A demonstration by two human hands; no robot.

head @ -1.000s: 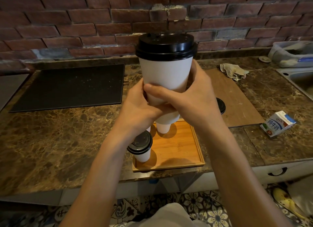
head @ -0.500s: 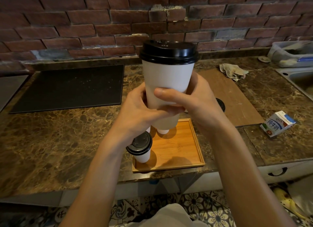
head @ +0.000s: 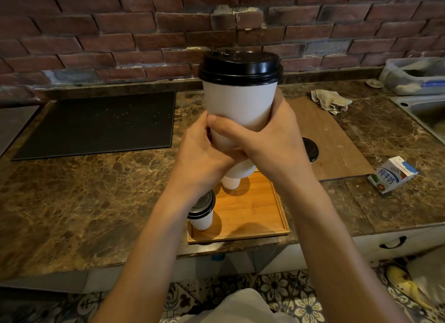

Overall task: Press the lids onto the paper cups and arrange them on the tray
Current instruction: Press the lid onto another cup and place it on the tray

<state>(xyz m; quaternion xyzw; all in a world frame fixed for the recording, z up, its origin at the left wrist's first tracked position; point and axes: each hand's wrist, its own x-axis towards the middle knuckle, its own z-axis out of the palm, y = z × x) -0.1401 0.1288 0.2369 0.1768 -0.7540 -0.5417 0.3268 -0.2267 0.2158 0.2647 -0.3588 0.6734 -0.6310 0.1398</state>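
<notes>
A tall white paper cup with a black lid is held upright in the air above the wooden tray. My left hand and my right hand both wrap its lower half. On the tray's left side stands a lidded cup, partly behind my left wrist. Another white cup stands at the tray's back; only its base shows. A loose black lid lies on the brown mat just right of my right hand.
A black mat lies on the marble counter at the left. A milk carton rests on its side at the right. A rag, a plastic container and a sink are at the back right. A brick wall rises behind.
The cup held in both hands has sunk slightly and shifted a little to the right. Both hands keep their grip on it.
</notes>
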